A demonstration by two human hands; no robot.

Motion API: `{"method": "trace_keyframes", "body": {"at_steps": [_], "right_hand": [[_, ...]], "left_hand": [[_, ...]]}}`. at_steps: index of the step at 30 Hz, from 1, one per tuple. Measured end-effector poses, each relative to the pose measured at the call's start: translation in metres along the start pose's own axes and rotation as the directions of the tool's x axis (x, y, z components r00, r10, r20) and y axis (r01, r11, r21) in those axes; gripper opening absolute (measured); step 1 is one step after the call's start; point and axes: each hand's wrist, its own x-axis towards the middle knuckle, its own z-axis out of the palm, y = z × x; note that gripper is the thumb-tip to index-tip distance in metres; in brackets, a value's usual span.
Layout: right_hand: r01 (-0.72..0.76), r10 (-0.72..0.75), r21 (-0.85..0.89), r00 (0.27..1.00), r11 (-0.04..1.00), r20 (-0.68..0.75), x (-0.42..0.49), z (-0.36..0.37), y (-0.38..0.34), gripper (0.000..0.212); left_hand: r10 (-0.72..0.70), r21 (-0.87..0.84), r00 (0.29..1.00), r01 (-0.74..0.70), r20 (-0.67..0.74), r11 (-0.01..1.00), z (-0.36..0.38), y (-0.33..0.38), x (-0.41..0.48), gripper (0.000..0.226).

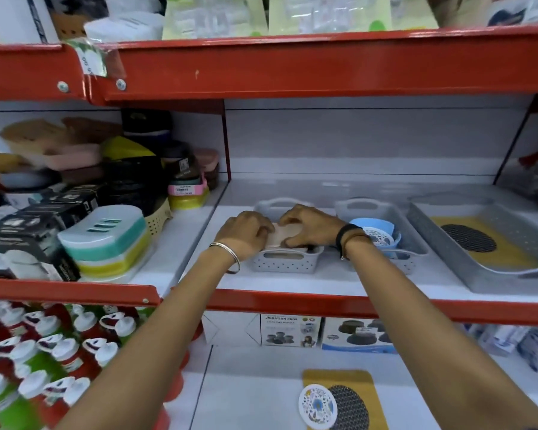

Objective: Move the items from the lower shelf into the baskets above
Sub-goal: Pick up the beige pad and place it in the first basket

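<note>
On the lower shelf (261, 395), nearest me, a yellow packet (339, 380) with a dark mesh disc lies flat, a round floral disc (317, 406) overlapping its left corner. Behind it stand two boxes (323, 332) against the back. My forearms reach over the red shelf edge (292, 301) to the upper shelf. There my left hand (246, 232) and right hand (311, 226) both grip a flat beige item (281, 237), fingers curled on its edges, holding it over the small grey basket (284, 262), partly inside it. Just right, a second grey basket (410, 243) holds a blue item (375, 232). Farther right a wide grey tray (448, 259) holds another yellow packet.
</note>
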Motion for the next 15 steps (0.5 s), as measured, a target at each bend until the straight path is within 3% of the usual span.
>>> {"method": "trace_keyframes", "body": {"at_steps": [6,10,13,15], "right_hand": [[0.051,-0.052,0.015,0.998,0.999,0.029,-0.001,-0.001,0.004,0.028],[0.027,-0.025,-0.039,0.998,0.999,0.060,-0.008,-0.004,0.002,0.034],[0.016,-0.017,-0.008,0.996,1.000,-0.092,-0.025,-0.009,0.001,0.037],[0.086,-0.068,0.052,0.958,0.995,-0.279,-0.042,-0.012,-0.002,0.034]], "left_hand": [[0.035,0.070,0.999,-0.036,0.012,0.997,-0.003,0.002,0.003,0.031],[-0.026,0.128,1.000,0.025,0.013,0.991,-0.006,0.012,0.001,0.030],[-0.018,0.147,0.998,0.027,-0.062,0.989,-0.009,0.020,-0.007,0.028],[0.023,0.045,0.968,-0.012,-0.250,0.999,-0.010,0.024,-0.017,0.029]]}}
